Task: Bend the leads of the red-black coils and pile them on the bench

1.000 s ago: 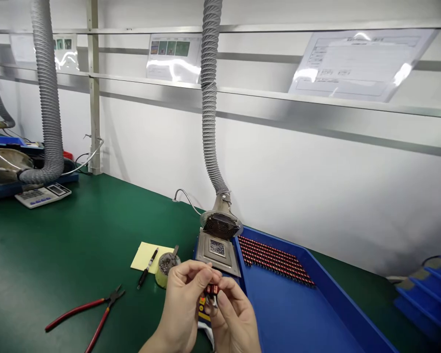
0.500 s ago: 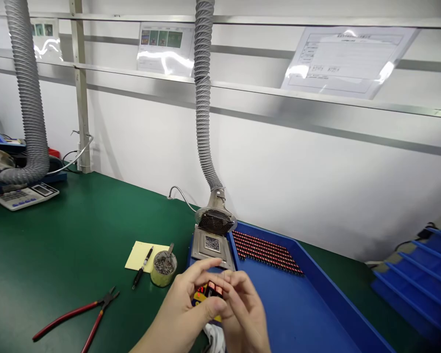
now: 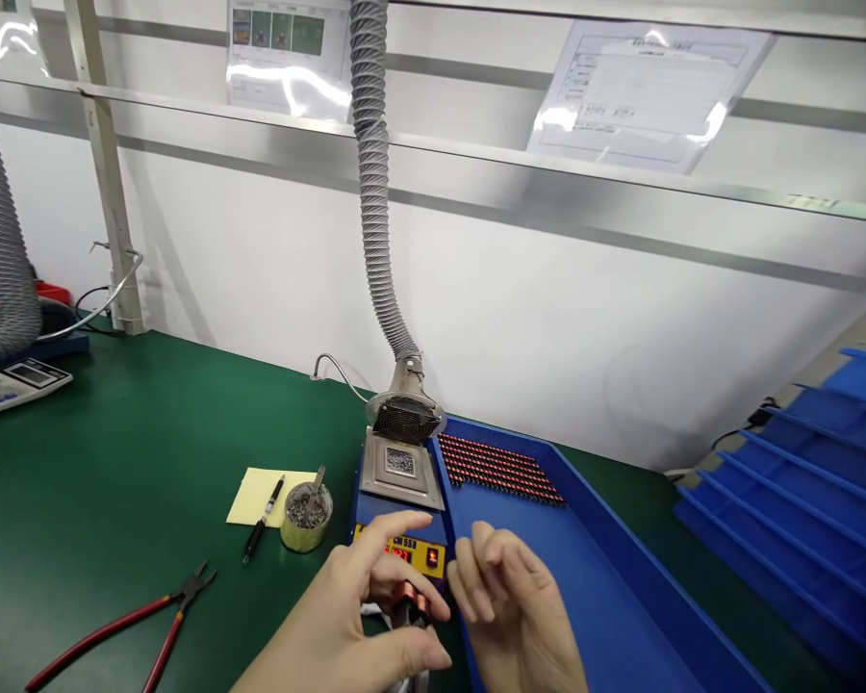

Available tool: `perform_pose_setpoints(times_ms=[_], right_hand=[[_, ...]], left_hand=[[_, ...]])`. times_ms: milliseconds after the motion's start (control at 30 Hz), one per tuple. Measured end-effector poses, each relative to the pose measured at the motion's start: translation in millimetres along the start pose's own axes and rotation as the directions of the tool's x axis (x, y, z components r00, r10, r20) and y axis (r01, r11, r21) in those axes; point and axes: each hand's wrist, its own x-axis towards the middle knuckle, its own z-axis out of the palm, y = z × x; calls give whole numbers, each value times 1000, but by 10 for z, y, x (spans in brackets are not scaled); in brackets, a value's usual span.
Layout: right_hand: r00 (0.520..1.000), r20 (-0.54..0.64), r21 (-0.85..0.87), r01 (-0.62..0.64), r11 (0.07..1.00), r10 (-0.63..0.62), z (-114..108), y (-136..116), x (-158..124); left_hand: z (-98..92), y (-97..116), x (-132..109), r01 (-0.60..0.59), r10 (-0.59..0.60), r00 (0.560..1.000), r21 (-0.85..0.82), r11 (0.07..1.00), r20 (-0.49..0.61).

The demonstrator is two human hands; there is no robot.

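Note:
My left hand [image 3: 365, 616] pinches a small coil-like part with copper winding [image 3: 411, 606] between thumb and fingers, low in the view, just in front of a blue solder pot unit [image 3: 400, 515] with a red digit display. My right hand [image 3: 516, 611] hovers beside it over the near corner of a blue tray [image 3: 606, 597], fingers loosely curled and apart, holding nothing. Rows of red and black parts [image 3: 501, 467] lie at the tray's far end.
A grey fume hose [image 3: 375, 192] ends in a round intake above the solder pot. On the green mat lie a small tin of scraps [image 3: 305, 517], a pen on a yellow note [image 3: 260, 496], red-handled pliers [image 3: 122, 626]. Stacked blue trays [image 3: 808, 500] at right; a calculator [image 3: 7, 385] far left.
The view swung right and down. My right hand let go of the small part and drew away to the right; my left hand lowered with the part still in it.

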Motion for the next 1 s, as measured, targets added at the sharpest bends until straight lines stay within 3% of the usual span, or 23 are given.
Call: perform_pose_setpoints(times_ms=[67, 133, 233, 700, 1000], right_hand=[[999, -5, -105, 50, 993, -51, -32, -28, -10], [994, 85, -277, 95, 956, -74, -49, -25, -34], [982, 189, -400, 93, 912, -18, -30, 5, -68], [984, 139, -433, 159, 888, -108, 52, 30, -64], [968, 126, -500, 251, 829, -217, 66, 79, -101]], left_hand=[[-14, 1, 2, -27, 28, 1000, 25, 999, -2], [-30, -11, 6, -36, 36, 999, 31, 999, -2], [-47, -41, 12, -6, 7, 1000, 62, 998, -24], [-51, -187, 25, -173, 171, 985, 121, 977, 26], [-10, -65, 28, -183, 207, 977, 274, 944, -58]])
